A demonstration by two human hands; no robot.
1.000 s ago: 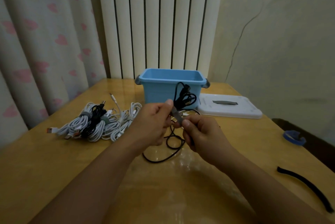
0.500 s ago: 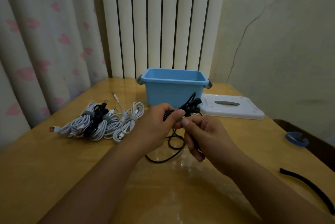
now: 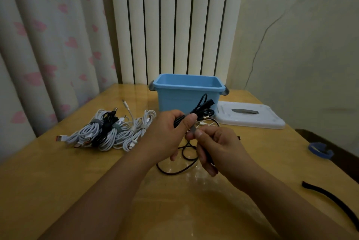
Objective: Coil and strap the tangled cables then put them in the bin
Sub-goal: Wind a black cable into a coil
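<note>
A heap of coiled cables lies at the left of the wooden surface, most of them white and at least one black, several cinched with grey straps; the exact count cannot be told because the coils overlap, and they appear parked there awaiting the bin. At centre, a person's left hand has its fingers curled round a bunched black cable, held just above the surface in front of the bin, seemingly to keep the loops gathered. The right hand pinches a grey strap between thumb and forefinger beside that bundle, apparently to wrap it round the coil, its other fingers curled. The cable's loose tail droops in a loop onto the surface below both hands, so the coiling looks unfinished. Behind stands one open blue bin, its visible interior showing no cables, near enough for a short drop. One white lid rests flat just to its right, presumably set aside to keep the bin open. Farther right, one blue ring, perhaps a roll of tape, sits near the surface's edge, and one spare black strap lies stretched out, likely for a later bundle.
</note>
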